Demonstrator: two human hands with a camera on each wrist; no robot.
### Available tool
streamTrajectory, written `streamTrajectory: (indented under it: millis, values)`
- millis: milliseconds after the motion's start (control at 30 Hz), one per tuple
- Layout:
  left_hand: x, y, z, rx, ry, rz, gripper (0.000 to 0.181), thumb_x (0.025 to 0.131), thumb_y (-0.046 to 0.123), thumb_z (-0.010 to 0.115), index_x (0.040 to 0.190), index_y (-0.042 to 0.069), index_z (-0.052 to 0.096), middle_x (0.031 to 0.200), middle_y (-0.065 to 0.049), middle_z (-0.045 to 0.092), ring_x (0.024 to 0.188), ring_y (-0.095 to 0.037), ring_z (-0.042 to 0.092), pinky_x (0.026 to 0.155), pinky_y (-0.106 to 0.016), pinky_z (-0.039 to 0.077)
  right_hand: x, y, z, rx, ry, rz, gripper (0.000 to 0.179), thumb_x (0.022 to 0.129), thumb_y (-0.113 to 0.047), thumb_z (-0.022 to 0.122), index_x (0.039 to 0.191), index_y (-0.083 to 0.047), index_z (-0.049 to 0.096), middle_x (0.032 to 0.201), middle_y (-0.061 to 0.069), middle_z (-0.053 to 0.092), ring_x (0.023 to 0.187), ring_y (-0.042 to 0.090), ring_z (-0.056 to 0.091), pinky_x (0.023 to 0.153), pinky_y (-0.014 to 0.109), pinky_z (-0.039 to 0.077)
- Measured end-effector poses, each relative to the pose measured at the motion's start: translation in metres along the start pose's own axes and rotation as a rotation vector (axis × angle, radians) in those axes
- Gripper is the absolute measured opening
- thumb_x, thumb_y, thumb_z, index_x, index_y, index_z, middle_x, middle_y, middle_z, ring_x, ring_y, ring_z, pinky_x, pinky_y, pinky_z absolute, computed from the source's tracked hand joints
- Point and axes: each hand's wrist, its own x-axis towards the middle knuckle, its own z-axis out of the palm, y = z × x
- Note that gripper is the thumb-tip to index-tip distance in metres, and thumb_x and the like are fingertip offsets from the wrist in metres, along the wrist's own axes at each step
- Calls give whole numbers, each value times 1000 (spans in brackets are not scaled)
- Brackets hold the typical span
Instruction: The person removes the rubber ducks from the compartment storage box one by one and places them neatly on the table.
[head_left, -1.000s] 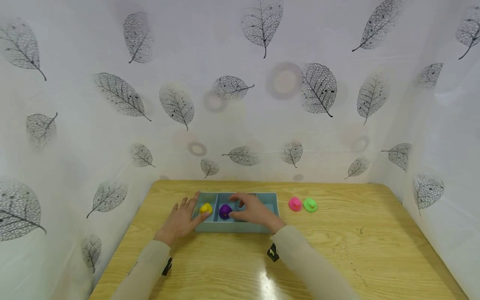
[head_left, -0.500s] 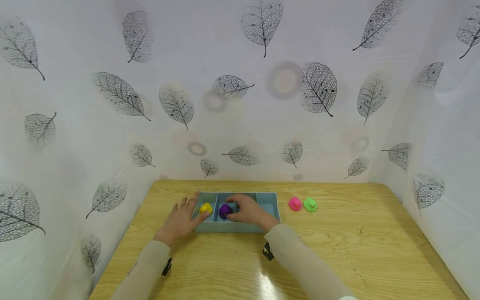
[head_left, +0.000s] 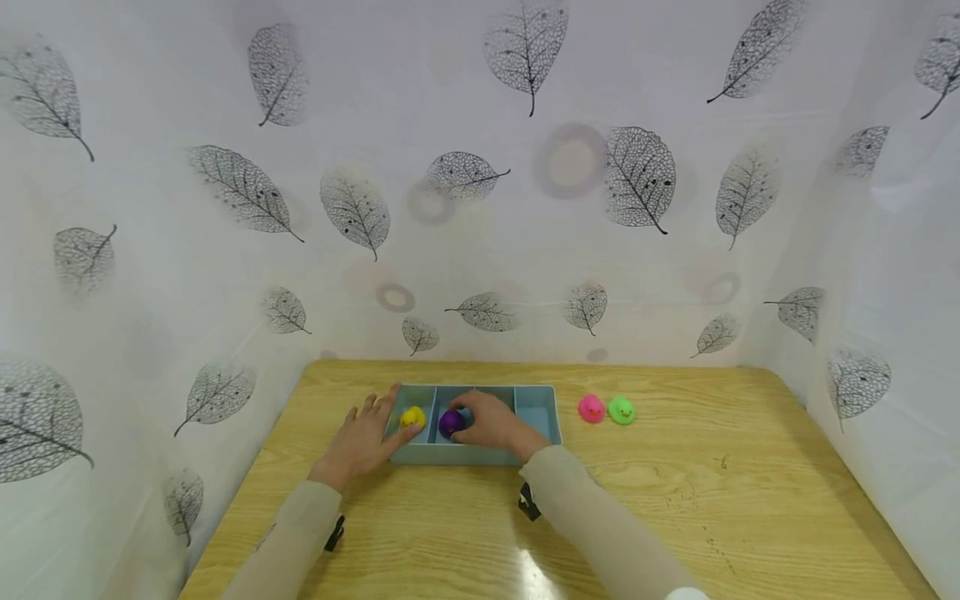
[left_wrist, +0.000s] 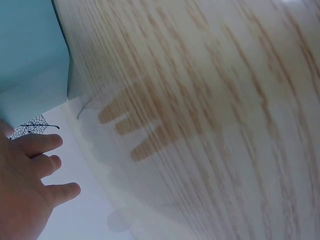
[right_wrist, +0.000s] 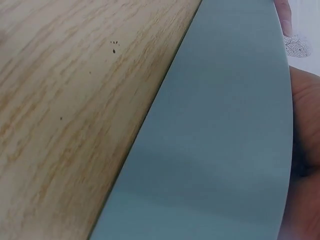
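Small purple duck (head_left: 450,424), round and smooth, a deep saturated violet, sitting in a pale blue-grey tray (head_left: 468,455), in the compartment second from the left; the person's right hand (head_left: 491,421) reaches over the tray's near wall and holds the duck, thumb on the near side and fingers curved round the far side, so part of it is hidden; the left hand (head_left: 363,437) lies at the tray's left end, fingers straight and spread apart, thumb stretched over the near wall to the yellow duck (head_left: 412,417) in the leftmost compartment; whether thumb and duck touch, I cannot tell.

The tray is a long, shallow rectangle with thin upright dividers and a lighter rim; seen from the right wrist, its wall is flat, matt and plain; to its right, a pink duck (head_left: 592,408) and a lime-green duck (head_left: 622,410) sit side by side, both rounded, with orange beaks; the table (head_left: 420,533) is yellowish, streaked with wood grain and glossy enough to show a bright glare; behind hangs a white sheet (head_left: 510,225) printed with black, lacy leaf skeletons; both sleeves (head_left: 600,517) are beige.
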Motion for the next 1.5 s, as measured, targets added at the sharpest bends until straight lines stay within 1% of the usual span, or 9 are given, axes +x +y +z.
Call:
streamTrajectory:
  millis: [133,333,567,767,1067,1233,1367,1500]
  values:
    - [0,0,0,2,2,2,92,105,66,46,171,11,13,165,-24,42,154,-53,32,122,-76,22,1,-4,-1,-13,-10,21,48,89,-21,85,133,-8,70,136,13,70,127,31,65,112,48,52]
    - [0,-1,1,0,-1,1,92,105,66,46,171,12,12,165,-24,42,155,-53,31,122,-76,21,5,-10,0,-69,-25,54,47,89,-23,86,131,-8,71,132,12,71,122,30,68,108,46,54]
    - [1,-1,2,-6,0,-2,92,105,66,46,171,12,13,166,-23,40,154,-53,32,122,-77,21,9,-14,4,-88,-7,105,43,88,-21,85,128,-9,73,126,10,74,116,28,70,102,44,57]
    - [0,-1,2,-8,-4,-3,91,105,65,46,171,12,13,166,-23,41,154,-54,31,122,-77,21,10,-15,5,-92,6,125,39,90,-20,83,126,-10,74,124,10,75,112,28,71,98,43,59]
    - [0,0,0,-11,-2,1,91,105,64,47,171,12,11,166,-23,41,154,-54,32,122,-77,22,9,-14,5,-130,10,116,36,91,-24,83,124,-11,75,120,9,76,109,26,71,97,41,59]
    - [0,1,1,-14,2,2,91,105,65,47,171,14,10,166,-23,41,154,-54,32,122,-77,21,6,-15,2,-134,14,105,36,92,-25,82,124,-12,75,120,8,77,109,26,71,97,41,59]
    - [0,0,1,-18,3,0,91,105,66,46,171,15,9,166,-22,40,154,-54,31,122,-77,20,4,-16,-4,-101,36,67,34,90,-22,81,121,-10,76,118,9,78,109,27,71,96,41,59]
    - [1,-1,3,-19,1,-2,90,105,66,46,171,16,10,167,-22,40,154,-54,31,122,-77,20,2,-15,-10,-36,60,43,35,87,-20,81,120,-8,76,118,10,77,107,26,72,95,41,60]
